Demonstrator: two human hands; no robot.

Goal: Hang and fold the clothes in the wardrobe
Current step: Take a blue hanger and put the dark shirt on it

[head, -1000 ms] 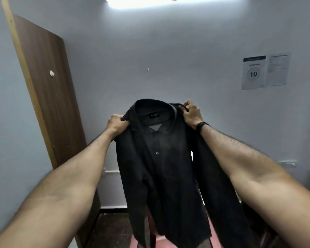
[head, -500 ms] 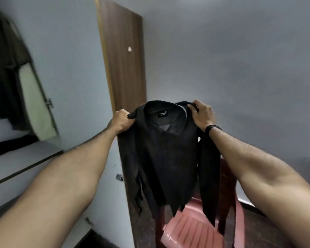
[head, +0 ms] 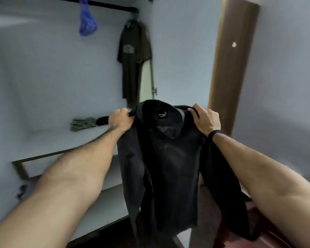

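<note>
One black shirt (head: 170, 163) held up at chest height, mid-frame, in front of the open wardrobe. Collar uppermost, inside label facing the camera, front placket running down the middle, hem and sleeves hanging free below. Held by both shoulders: left hand (head: 121, 119) gripping the left shoulder seam, fingers curled tight over a fold of cloth; right hand (head: 206, 119) gripping the right shoulder, fingers hooked over the collar edge and clamped on the fabric. Dark band (head: 216, 133) on the right wrist. Both forearms stretched forward, bare.

Behind the shirt, to the left: pale wardrobe recess with a dark hanging rail (head: 89, 4) across the top. Blue hanger or mesh item (head: 87, 24) dangling from the rail, too blurred to tell which. Dark olive T-shirt (head: 132, 56) hanging at the rail's right end, against the recess side wall. Narrow mirror-like strip (head: 147, 81) just beside it, partly covered by the T-shirt.

Lower in the recess: pale shelf (head: 48, 138) with a dark front edge. Folded greenish patterned cloth (head: 82, 124) lying on the shelf near the back wall, something black (head: 102, 120) just beside it, partly hidden by the left hand. Second shelf level below, edge only.

Right of the shirt: brown wooden door (head: 232, 56) standing open, tilted in the wide-angle view, small white mark on its face. Pale wall beyond. Bottom right: dark red chair (head: 258, 222) partly visible behind the right sleeve.
</note>
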